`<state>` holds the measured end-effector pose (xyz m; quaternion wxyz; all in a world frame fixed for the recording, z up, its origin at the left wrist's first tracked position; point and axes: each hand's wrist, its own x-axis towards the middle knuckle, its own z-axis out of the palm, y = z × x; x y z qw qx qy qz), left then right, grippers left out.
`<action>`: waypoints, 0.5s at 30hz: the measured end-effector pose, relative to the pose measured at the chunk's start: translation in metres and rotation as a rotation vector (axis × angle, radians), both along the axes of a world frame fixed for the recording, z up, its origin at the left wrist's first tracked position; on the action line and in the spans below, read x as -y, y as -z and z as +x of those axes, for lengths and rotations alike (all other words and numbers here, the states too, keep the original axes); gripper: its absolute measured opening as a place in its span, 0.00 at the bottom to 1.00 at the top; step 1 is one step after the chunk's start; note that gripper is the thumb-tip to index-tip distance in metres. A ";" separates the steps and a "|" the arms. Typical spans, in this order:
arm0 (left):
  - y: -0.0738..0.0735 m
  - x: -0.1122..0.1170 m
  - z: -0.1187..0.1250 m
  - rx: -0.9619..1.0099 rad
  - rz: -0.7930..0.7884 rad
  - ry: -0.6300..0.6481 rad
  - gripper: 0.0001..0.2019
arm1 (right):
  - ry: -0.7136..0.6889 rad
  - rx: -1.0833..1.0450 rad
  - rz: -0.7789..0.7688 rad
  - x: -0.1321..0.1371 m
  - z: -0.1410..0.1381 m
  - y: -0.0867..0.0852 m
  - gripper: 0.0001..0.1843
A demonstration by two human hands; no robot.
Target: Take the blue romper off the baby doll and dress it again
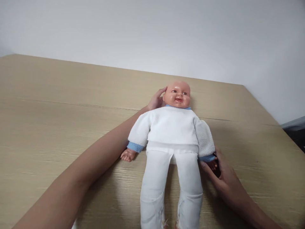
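Note:
A baby doll lies on its back in the middle of the view, head at the far end. It wears a fleecy white top with blue cuffs and white trousers with frayed hems. My left hand reaches past the doll's arm and cups its bald head from the left; most of its fingers are hidden behind the head. Around the blue cuff on the right side, my right hand grips the doll's sleeve and hand, thumb in front. The doll's feet are cut off by the lower edge.
Under the doll is a light wood-grain table with a thin seam running across it. A pale wall rises behind the table's far edge. Something dark shows beyond the right edge.

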<state>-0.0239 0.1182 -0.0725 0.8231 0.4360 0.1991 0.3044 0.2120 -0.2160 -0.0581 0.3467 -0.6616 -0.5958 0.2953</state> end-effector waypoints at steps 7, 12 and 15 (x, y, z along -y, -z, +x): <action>-0.002 0.006 0.003 0.003 0.064 -0.028 0.32 | 0.020 -0.035 -0.008 0.000 0.001 0.004 0.30; -0.002 0.008 0.007 0.027 0.104 -0.035 0.32 | 0.013 -0.070 -0.024 -0.001 0.000 0.003 0.31; 0.002 0.003 0.010 0.024 0.091 -0.048 0.32 | 0.014 -0.052 -0.030 -0.001 -0.001 0.002 0.29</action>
